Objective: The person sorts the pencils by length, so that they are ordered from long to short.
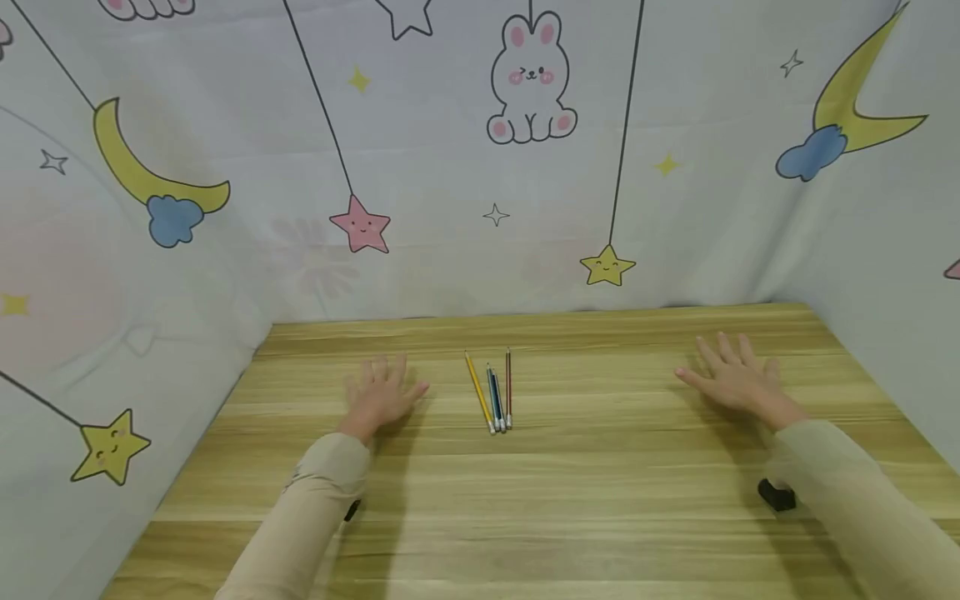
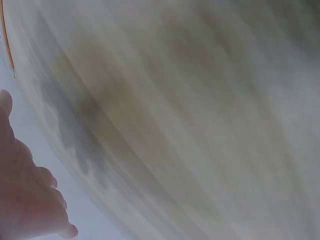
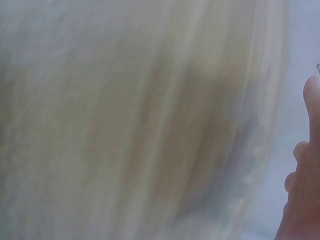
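Several pencils lie side by side on the wooden table, their tips pointing away from me. A yellow pencil (image 1: 479,392) slants on the left, dark blue-green pencils (image 1: 496,400) lie close together in the middle, and a dark red pencil (image 1: 509,388) is on the right. To the left of them my left hand (image 1: 381,396) is spread, holding nothing. My right hand (image 1: 738,379), also spread and holding nothing, is farther off to their right. In the left wrist view, my left hand (image 2: 25,190) shows at the lower left, with a thin orange-yellow pencil (image 2: 6,37) above it.
The wooden table (image 1: 585,517) reaches back to a white curtain (image 1: 450,167) printed with stars, moons and a rabbit. Curtain also hangs along both sides. Black pieces (image 1: 776,496) show under both wrists. Shadows of the arms fall on the tabletop.
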{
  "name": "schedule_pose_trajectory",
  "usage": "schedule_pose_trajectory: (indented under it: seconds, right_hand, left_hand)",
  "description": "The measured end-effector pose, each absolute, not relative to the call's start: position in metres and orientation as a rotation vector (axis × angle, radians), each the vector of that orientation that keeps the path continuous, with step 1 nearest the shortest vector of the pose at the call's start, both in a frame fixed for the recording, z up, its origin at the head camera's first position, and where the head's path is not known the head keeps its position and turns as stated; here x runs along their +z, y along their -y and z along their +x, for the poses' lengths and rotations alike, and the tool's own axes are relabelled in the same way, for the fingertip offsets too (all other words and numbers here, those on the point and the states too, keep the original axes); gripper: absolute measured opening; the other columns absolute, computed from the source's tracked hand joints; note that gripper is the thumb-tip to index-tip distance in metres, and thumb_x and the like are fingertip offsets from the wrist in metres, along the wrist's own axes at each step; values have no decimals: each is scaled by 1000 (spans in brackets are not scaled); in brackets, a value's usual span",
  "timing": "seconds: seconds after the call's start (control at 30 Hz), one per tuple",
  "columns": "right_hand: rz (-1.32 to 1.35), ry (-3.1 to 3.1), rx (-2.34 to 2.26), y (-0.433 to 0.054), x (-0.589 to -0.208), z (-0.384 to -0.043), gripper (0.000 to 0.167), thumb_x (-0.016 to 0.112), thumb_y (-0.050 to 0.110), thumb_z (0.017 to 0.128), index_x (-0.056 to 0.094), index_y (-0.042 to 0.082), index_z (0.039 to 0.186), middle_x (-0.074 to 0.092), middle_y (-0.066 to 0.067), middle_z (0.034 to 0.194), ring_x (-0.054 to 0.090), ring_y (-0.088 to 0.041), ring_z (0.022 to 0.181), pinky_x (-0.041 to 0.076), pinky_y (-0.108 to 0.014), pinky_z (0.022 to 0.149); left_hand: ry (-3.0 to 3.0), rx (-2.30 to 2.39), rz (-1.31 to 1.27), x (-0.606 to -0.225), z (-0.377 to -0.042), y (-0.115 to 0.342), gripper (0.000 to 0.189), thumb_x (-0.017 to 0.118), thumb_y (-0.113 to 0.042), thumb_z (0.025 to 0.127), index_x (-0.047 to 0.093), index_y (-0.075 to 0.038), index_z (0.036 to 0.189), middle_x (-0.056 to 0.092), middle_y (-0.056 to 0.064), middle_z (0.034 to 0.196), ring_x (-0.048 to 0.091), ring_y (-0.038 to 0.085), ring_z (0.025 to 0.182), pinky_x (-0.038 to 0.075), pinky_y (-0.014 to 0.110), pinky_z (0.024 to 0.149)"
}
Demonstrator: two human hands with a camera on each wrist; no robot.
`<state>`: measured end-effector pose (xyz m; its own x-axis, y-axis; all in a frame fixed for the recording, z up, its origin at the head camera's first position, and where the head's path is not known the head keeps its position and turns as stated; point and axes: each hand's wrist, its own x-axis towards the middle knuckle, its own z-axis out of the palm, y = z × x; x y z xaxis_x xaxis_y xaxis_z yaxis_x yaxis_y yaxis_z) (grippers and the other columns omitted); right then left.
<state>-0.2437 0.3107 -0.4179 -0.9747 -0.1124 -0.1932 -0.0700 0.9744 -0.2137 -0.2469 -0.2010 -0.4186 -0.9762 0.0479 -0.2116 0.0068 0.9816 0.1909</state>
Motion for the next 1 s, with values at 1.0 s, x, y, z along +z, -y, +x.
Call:
schedule_pose_trajectory:
  seconds: [1.0]
  right_hand:
    - [-350,-2984,-290,-226,-405,-262,87,27,70,81,5,13,143,-4,-21,147,-11,-46,130,-8,-70,93]
  left_hand:
    - [-2996,313,181,-420,-257,147,73,33,-58,87,9,-18,143,5,17,148,-2,38,135,-2,60,103]
